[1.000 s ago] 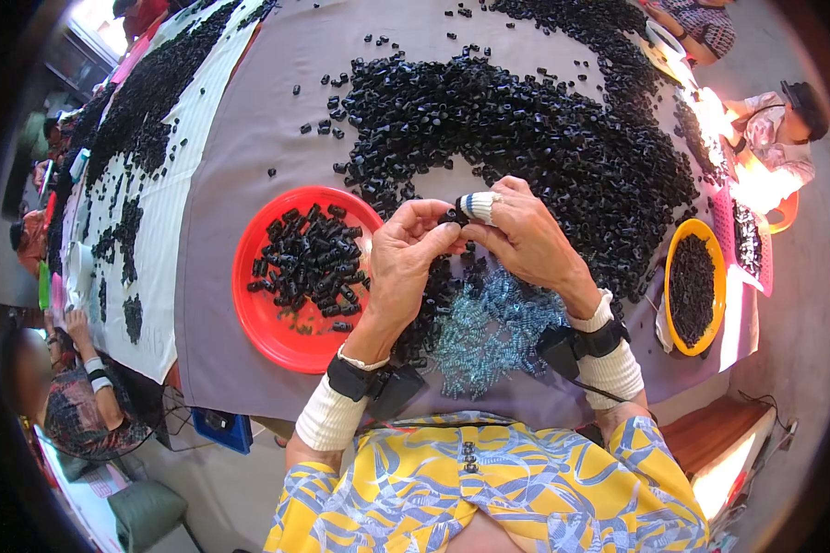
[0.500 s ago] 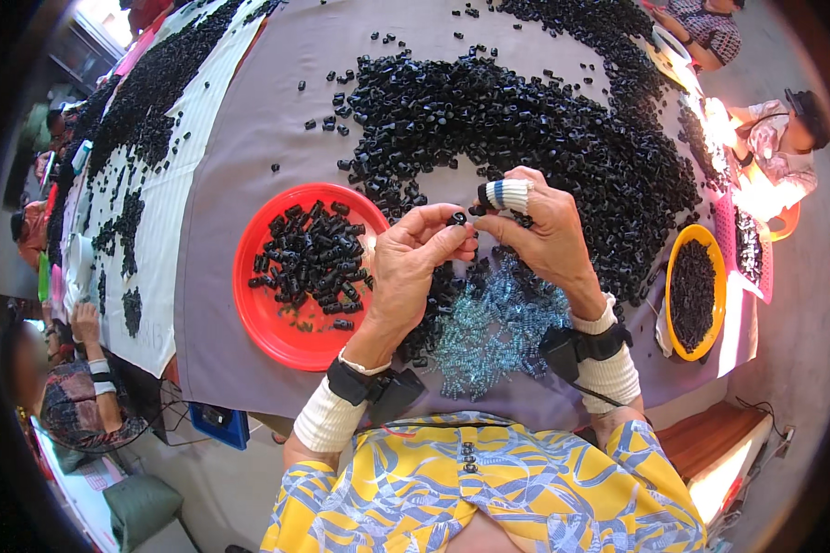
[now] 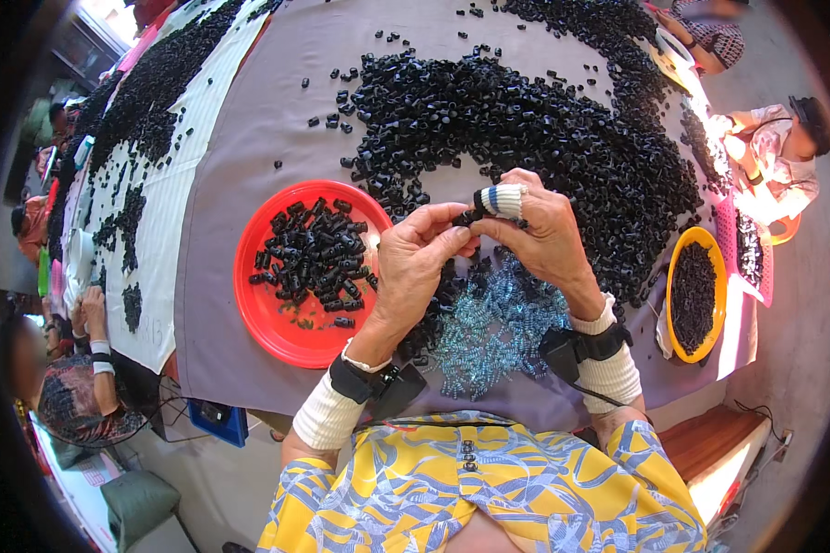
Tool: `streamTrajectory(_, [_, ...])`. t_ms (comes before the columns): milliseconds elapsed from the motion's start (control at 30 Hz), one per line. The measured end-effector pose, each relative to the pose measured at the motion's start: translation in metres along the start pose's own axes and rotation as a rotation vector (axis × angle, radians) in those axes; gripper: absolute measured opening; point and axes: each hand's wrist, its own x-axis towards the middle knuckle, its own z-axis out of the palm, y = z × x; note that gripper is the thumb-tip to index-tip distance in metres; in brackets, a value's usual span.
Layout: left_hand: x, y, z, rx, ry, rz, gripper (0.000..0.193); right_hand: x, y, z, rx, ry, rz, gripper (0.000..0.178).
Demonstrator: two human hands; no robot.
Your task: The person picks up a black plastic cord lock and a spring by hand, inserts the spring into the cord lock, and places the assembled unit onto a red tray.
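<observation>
Between thumb and forefinger, my left hand (image 3: 420, 258) pinches a small black plastic part (image 3: 466, 218). My right hand (image 3: 546, 235) meets it fingertip to fingertip, also closed; a striped knit finger cover (image 3: 503, 200) wraps one of its fingers. Whatever lies in the right fingertips is mostly hidden. Beneath the hands spreads a heap of small clear bluish springs (image 3: 493, 332). Behind them lies a large pile of black plastic pieces (image 3: 507, 120). Left of my left hand stands a red round tray (image 3: 249, 304) with many black cylindrical assemblies (image 3: 314, 249).
A yellow basin (image 3: 721, 276) of thin black parts stands at the right, beside a pink basket (image 3: 730, 230). Co-workers sit at the right (image 3: 784, 152) and left (image 3: 83, 387). A white-covered table (image 3: 157, 336) with more black pieces adjoins at left.
My hands have come together, and the black part, earlier upright in the left fingertips, now meets the right fingertips. The co-worker at left has shifted their hands.
</observation>
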Motion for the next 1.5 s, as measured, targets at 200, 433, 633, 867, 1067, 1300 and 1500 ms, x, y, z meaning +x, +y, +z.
streamTrajectory(200, [-0.001,-0.002,-0.001,0.071,0.016,0.022,0.022,-0.001,-0.003,0.000,-0.216,-0.041,-0.102,0.013])
streamTrajectory(433, [0.001,-0.004,-0.002,0.146,0.010,0.041,0.022,-0.001,-0.018,-0.008,-0.426,-0.212,-0.070,0.014])
streamTrajectory(633, [0.001,-0.006,-0.001,0.170,0.032,0.037,0.022,-0.004,-0.017,-0.002,-0.534,-0.232,-0.087,0.004])
streamTrajectory(867, [-0.001,-0.007,-0.002,0.184,0.047,0.044,0.022,-0.006,-0.014,-0.001,-0.470,-0.270,-0.102,0.004])
streamTrajectory(1067, [-0.001,-0.005,-0.002,0.234,0.057,0.048,0.023,-0.009,-0.007,0.000,-0.431,-0.298,-0.132,0.005])
streamTrajectory(1300, [-0.001,-0.010,-0.004,0.279,0.067,0.051,0.024,-0.007,0.000,0.000,-0.400,-0.353,-0.150,0.006])
streamTrajectory(1500, [0.002,-0.006,-0.008,0.129,-0.006,-0.047,0.024,-0.008,0.005,0.001,-0.456,-0.298,-0.184,0.006])
